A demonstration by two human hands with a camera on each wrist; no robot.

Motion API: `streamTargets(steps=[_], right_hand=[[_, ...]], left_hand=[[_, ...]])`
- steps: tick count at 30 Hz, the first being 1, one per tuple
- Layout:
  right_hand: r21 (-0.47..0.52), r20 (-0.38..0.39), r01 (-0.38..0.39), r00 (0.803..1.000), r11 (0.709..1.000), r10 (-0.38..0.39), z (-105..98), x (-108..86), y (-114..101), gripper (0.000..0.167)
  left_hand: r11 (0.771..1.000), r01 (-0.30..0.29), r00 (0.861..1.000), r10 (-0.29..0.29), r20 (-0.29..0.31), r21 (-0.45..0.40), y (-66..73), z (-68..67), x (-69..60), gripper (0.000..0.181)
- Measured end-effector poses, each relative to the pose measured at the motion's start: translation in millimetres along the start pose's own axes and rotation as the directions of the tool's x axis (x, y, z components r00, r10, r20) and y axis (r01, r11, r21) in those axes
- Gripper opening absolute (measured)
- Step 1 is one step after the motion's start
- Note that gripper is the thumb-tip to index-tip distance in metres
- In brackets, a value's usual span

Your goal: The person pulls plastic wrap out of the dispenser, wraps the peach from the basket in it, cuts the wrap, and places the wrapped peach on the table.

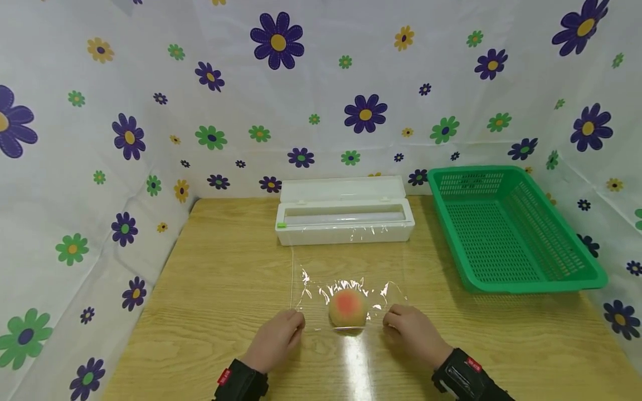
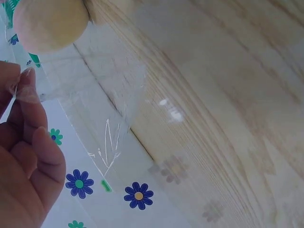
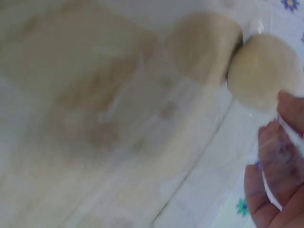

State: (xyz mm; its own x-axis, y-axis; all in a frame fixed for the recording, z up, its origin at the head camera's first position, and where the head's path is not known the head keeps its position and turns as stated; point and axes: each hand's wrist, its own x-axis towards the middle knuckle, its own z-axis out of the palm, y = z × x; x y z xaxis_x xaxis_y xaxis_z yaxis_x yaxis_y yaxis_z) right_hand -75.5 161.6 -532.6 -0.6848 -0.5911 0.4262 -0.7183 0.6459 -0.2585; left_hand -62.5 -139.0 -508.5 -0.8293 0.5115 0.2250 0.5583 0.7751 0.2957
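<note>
My left hand and right hand pinch the near corners of the clear film, which stretches from the white dispenser beyond my fingers over the peach between them, covering laid but seemingly uncut and not yet folded under.

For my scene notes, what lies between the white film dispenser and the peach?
Head view: clear plastic film spans from dispenser to peach, over the wooden table.
</note>
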Motion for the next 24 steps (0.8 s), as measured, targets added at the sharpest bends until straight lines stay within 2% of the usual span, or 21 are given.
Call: streamTargets(steps=[3, 7, 12, 18, 24], right_hand=[[0.079, -0.001, -0.025, 1.0, 0.997, 0.025, -4, 2.7, 9, 0.013], [0.154, 0.043, -0.134, 0.991, 0.979, 0.128, -7, 7.4, 16, 0.003], [0.173, 0.102, -0.262, 0.963, 0.949, 0.248, -5, 10.0, 19, 0.005], [0.147, 0.121, -0.322, 0.944, 0.935, 0.306, 1, 10.3, 21, 0.009], [0.165, 0.144, -0.358, 0.931, 0.919, 0.336, 7, 9.6, 22, 0.012]], left_hand=[[1.0, -0.009, 0.999, 0.009, -0.031, 0.019, -3.4, 1.2, 2.6, 0.016], [0.999, 0.001, 0.998, 0.002, -0.068, 0.043, -8.1, 4.8, 7.7, 0.016], [0.998, 0.057, 0.997, -0.057, -0.046, 0.0, -14.0, 10.8, 11.8, 0.011], [0.99, 0.085, 0.996, -0.086, -0.006, -0.109, -24.7, 20.8, 14.8, 0.009], [0.956, 0.102, 0.994, -0.091, 0.052, -0.275, -34.5, 26.8, 14.3, 0.007]])
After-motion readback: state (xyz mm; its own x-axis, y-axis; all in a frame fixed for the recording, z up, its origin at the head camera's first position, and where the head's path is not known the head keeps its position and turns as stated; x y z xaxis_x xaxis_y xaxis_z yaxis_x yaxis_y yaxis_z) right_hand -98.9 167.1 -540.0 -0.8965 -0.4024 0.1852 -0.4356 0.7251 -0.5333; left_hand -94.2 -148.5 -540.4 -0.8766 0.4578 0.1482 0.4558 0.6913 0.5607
